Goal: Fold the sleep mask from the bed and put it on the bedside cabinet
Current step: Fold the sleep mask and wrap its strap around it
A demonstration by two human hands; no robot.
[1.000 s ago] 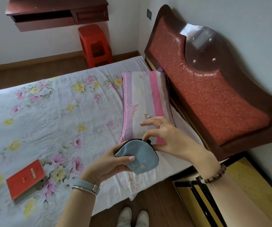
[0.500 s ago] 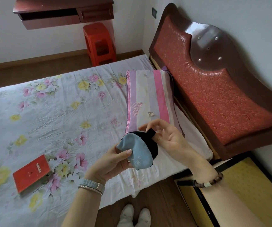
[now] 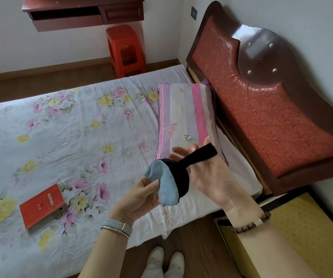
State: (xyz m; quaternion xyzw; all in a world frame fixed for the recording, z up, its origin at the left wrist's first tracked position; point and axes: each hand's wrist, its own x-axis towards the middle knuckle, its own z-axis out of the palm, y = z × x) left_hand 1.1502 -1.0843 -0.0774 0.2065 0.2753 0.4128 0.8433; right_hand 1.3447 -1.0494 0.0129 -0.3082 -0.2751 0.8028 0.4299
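Observation:
The sleep mask [image 3: 166,187], light blue outside and black inside, is folded in half and held in the air above the bed's near edge. My left hand [image 3: 139,199] pinches its blue body from the left. Its black strap [image 3: 198,156] stretches up to the right over the fingers of my right hand [image 3: 211,177], whose palm faces me with fingers spread. The bedside cabinet [image 3: 294,233], with a yellow woven top and dark frame, stands at the lower right under my right forearm.
The bed [image 3: 71,137] has a floral sheet, a striped pillow [image 3: 185,117] and a red book [image 3: 42,205] lying on it. A red padded headboard [image 3: 262,117] rises at right. A red stool [image 3: 126,50] and a wall-mounted desk [image 3: 83,13] stand beyond.
My right hand has opened and moved up to the right, drawing the black strap out from the folded mask. My left hand keeps its pinch on the blue part.

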